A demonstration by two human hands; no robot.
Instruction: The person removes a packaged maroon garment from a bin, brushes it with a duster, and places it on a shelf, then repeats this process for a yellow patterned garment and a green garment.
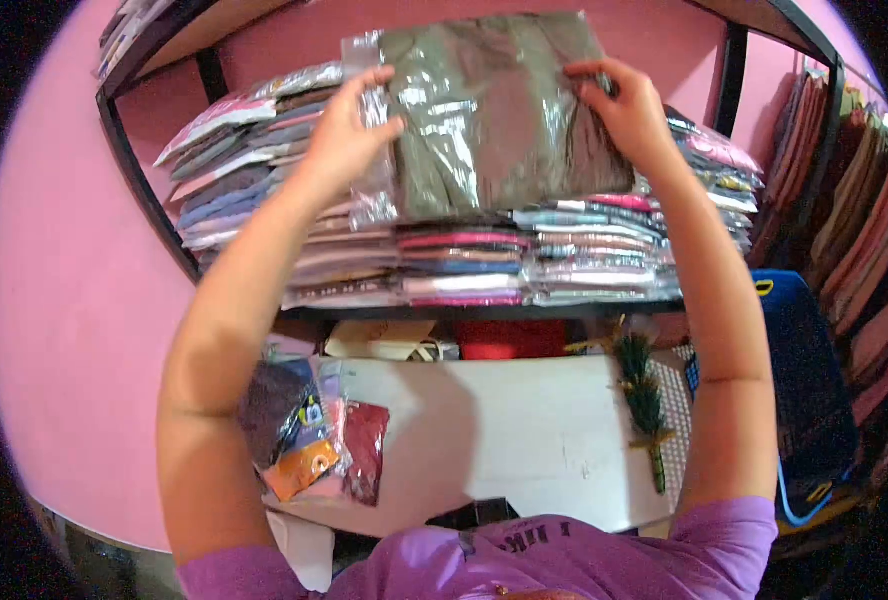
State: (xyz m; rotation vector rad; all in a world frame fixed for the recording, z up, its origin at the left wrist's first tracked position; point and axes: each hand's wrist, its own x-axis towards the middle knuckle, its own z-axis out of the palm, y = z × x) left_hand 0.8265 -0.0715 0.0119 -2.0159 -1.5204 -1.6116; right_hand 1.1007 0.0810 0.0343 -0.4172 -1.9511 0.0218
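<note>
Both my arms reach up and forward to a folded olive-brown garment in a clear plastic bag [504,115]. My left hand [354,125] grips the bag's left edge, thumb and fingers apart around the loose clear plastic. At the upper right edge, my right hand [619,100] pinches the bag between thumb and fingers. The bagged garment hangs in front of the shelf and hides part of the stacks behind it. Below and behind it lie stacked bagged garments [464,265].
A black-framed shelf [484,312] stands against the pink wall. Under it, a white table [524,430] bears several small packets [299,420] at left and a green artificial sprig [641,390] at right. A dark blue chair-like object [809,380] and hanging clothes [859,190] are farther right.
</note>
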